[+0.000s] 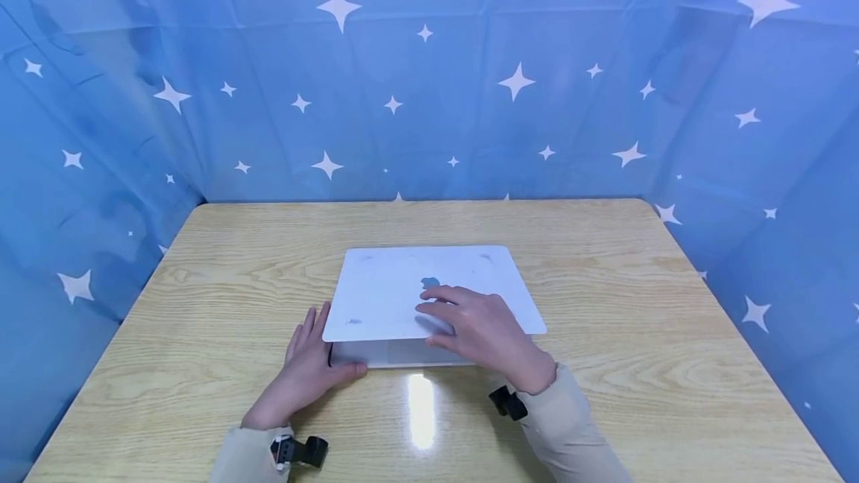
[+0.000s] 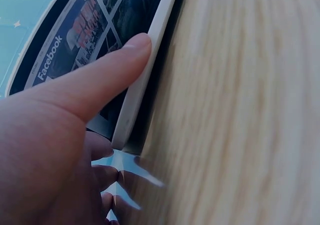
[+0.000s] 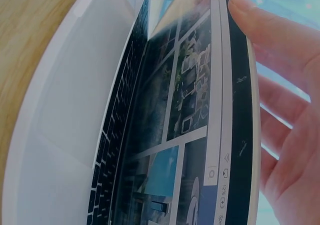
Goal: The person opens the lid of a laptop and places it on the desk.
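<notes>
A silver laptop stands partly open in the middle of the table, its lid (image 1: 385,297) tilted low over the base (image 1: 416,353). My right hand (image 1: 486,330) holds the lid near its front edge, with the thumb (image 3: 245,10) at the screen's black border and the other fingers behind the lid. Lit pictures fill the screen (image 3: 187,90), and the dark keyboard (image 3: 107,145) lies under it. At the base's left front corner rests my left hand (image 1: 309,367). Its thumb (image 2: 120,57) lies straight on the front edge; the other fingers extend along the left side.
The laptop sits on a light wood-grain table (image 1: 637,267) with rounded far corners. A blue curtain (image 1: 429,133) with white stars hangs behind the table and along both sides. A bright light reflection (image 1: 421,410) shows on the tabletop before the laptop.
</notes>
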Demonstrator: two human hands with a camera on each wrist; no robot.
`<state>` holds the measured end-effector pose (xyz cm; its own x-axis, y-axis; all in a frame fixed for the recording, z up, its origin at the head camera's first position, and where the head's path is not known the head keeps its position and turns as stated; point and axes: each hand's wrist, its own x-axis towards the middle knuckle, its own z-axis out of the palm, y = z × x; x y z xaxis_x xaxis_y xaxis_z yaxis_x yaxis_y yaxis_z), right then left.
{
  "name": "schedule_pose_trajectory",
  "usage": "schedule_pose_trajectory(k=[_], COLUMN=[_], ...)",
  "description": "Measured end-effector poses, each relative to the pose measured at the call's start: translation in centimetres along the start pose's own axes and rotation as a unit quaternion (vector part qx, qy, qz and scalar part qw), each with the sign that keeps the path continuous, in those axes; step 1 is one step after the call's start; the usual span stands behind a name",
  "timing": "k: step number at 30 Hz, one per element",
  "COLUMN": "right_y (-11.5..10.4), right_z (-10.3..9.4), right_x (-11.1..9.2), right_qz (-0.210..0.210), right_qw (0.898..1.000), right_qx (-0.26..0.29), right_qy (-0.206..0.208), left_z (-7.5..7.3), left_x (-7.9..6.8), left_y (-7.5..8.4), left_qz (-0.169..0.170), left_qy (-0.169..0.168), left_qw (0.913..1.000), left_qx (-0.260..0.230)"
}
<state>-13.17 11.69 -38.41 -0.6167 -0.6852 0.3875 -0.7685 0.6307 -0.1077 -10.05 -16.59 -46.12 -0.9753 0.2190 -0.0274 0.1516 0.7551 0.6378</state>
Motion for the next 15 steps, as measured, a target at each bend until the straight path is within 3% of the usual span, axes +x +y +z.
schedule_pose_trajectory(k=[15], right_y=[-0.02], right_z=[-0.07], right_x=[-0.05], right_qz=[0.018], right_qw=[1.0], right_qx=[0.001], right_qy=[0.018], left_z=[0.14], left_x=[-0.05], left_y=[-0.09], left_qz=[0.016], left_qy=[0.008], left_qw=[0.9998], left_qx=[0.006])
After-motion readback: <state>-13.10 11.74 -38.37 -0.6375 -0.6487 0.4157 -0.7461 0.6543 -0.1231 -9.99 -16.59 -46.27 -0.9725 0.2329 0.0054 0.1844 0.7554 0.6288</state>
